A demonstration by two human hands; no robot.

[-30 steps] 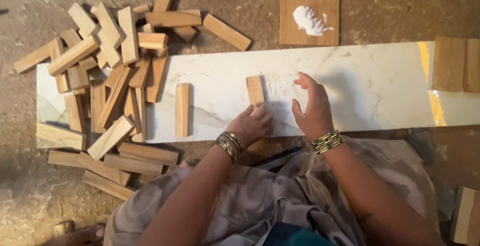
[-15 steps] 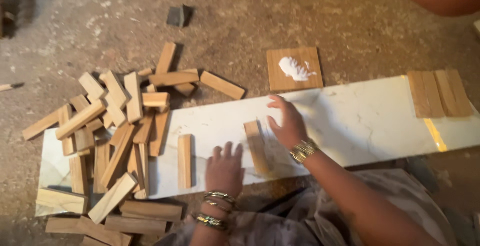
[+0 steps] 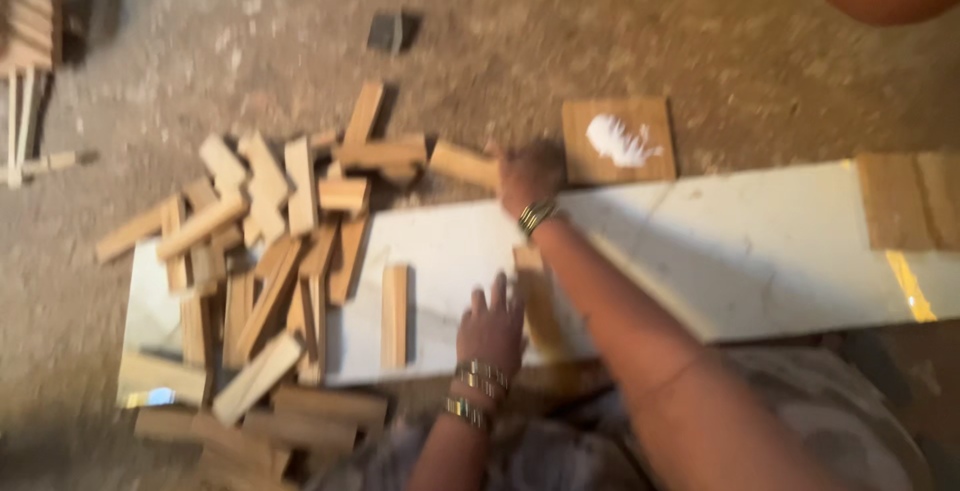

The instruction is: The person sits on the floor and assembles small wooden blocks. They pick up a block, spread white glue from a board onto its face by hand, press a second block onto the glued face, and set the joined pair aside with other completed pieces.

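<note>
The picture is blurred. My right hand (image 3: 528, 177) reaches across the white marble slab (image 3: 760, 251) to the end of a small wooden block (image 3: 462, 163) lying on the ground just beyond it; whether the fingers grip it is unclear. My left hand (image 3: 490, 327) rests flat on the slab's near edge with its fingers spread. One wooden block (image 3: 538, 301) lies on the slab between my hands, partly under my right forearm. Another block (image 3: 395, 316) lies upright-wise to the left of my left hand.
A loose pile of wooden blocks (image 3: 270, 251) covers the slab's left end and the ground around it. A square wooden tile with a white blob (image 3: 620, 141) lies beyond the slab. Flat wooden pieces (image 3: 910, 201) sit on the right end. A stack of wood (image 3: 30, 21) stands far left.
My right hand has moved away from the slab, up and left to the block on the ground. My left hand stays flat near the slab's edge. The view has shifted.
</note>
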